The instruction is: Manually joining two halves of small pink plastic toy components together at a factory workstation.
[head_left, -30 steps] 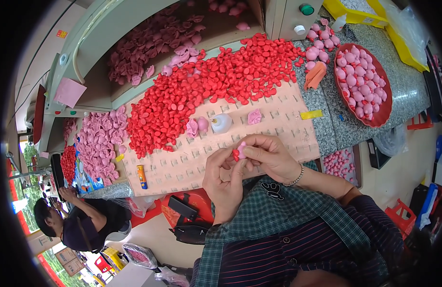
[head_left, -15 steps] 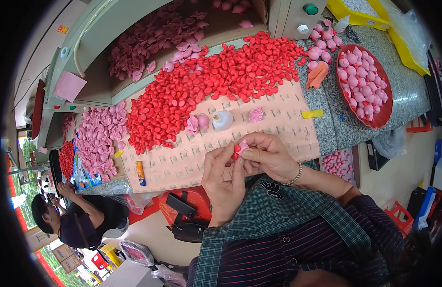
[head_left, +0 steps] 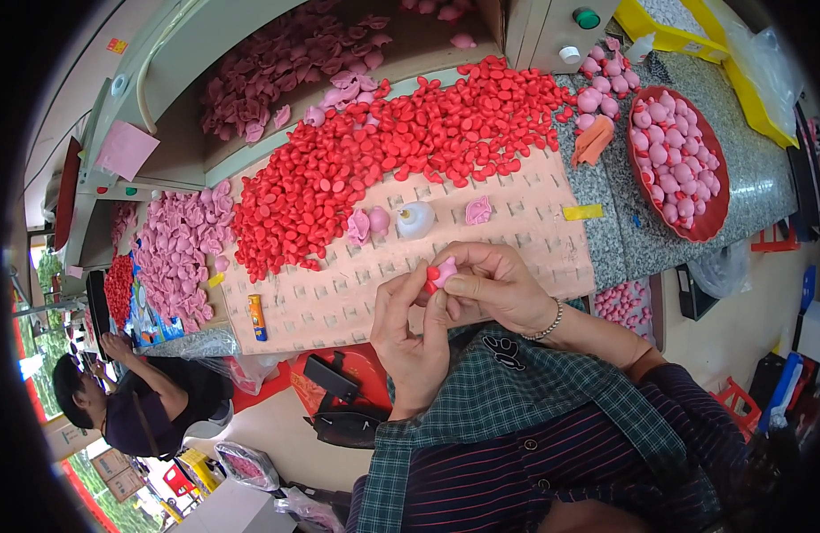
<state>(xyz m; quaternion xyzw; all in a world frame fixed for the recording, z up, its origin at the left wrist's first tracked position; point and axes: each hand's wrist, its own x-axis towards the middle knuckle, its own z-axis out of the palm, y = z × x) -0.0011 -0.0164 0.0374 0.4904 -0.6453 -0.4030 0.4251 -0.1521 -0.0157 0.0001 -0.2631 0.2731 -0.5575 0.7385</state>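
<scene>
Over the near edge of the mat, my left hand pinches a small glossy red piece between thumb and fingers. Held against it is a small pink rounded piece, gripped by my right hand, whose fingers partly cover it. The two pieces touch; whether they are joined I cannot tell. Beyond my hands, a white squeeze bottle with a narrow tip stands on the mat. Beside it sit a pink ball and a pink petal-like piece; another petal-like piece lies to the right.
Red pieces heap along the far side of the mat, with pink pieces at left. A red bowl of pink balls stands right. An orange tube lies near the left edge. A co-worker sits at far left.
The red piece and the pink piece have shifted slightly in my fingers, and more of the red one shows. My hands stay in nearly the same place. The view has tilted a little.
</scene>
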